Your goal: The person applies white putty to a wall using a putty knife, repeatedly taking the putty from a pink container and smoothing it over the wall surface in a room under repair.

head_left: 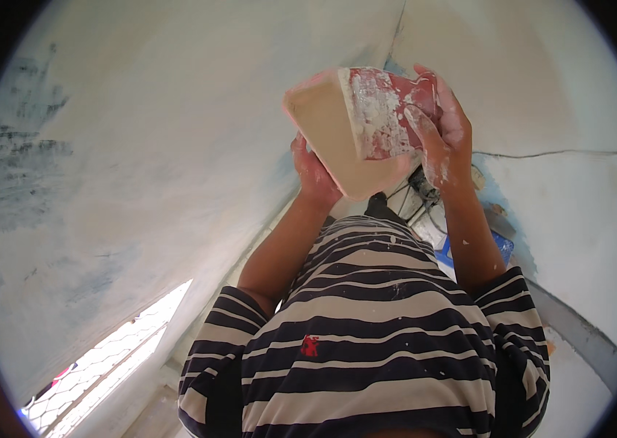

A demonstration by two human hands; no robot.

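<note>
My left hand [317, 174] is closed round the lower left edge of a flat, pink-rimmed board [323, 120] with a smooth beige face. Its fingers are mostly hidden beneath the board. In my right hand [448, 139] is a wide red scraper [388, 117], heavily smeared with whitish plaster. The thumb presses on the scraper's upper face, and other fingers go behind it. The scraper lies across the right part of the board, its straight pale edge towards the left; whether it touches the board's face I cannot tell. White smears cover my right thumb and fingers.
Whitish walls stand close around, the left wall [140, 146] with dark patches and the right one [564, 212] with a thin crack. Below my right forearm are a blue object [502, 248] and dark cables [421, 186]. A bright window with a grille [104, 365] is at lower left.
</note>
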